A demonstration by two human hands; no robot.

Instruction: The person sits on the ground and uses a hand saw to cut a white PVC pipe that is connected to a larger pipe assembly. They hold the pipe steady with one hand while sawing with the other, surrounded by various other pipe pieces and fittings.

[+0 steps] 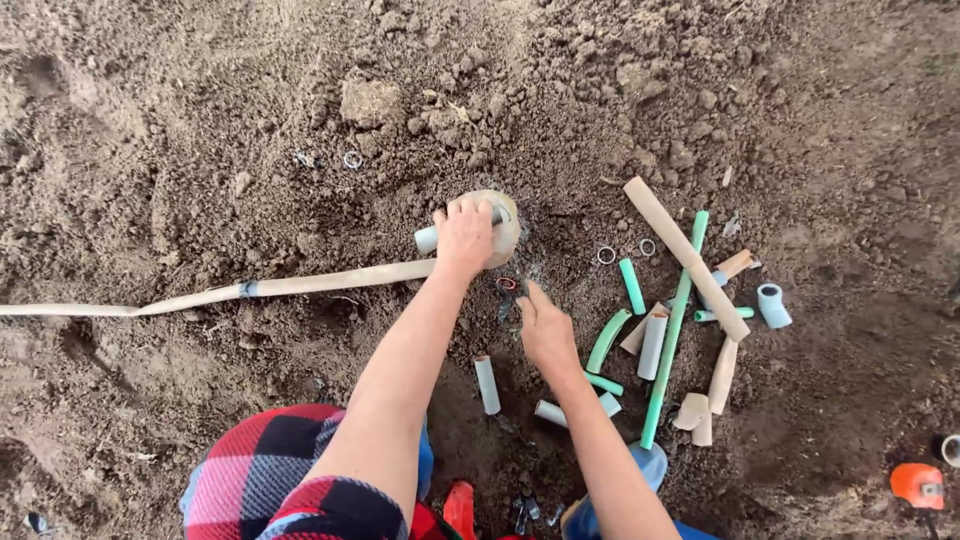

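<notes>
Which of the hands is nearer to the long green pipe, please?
The right hand. It hovers over the soil just left of the green pipe; the left hand is farther away, gripping the beige fitting.

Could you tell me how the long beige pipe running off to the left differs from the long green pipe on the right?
The beige pipe lies nearly level across the soil and meets the round fitting under the left hand. The green pipe lies steeply, thinner, loose among cut offcuts, untouched. Both rest on bare soil.

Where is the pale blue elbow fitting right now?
In the head view, the pale blue elbow fitting lies on the soil at the right edge of the scattered pipe offcuts, just right of the long tan pipe, away from both hands.
</notes>
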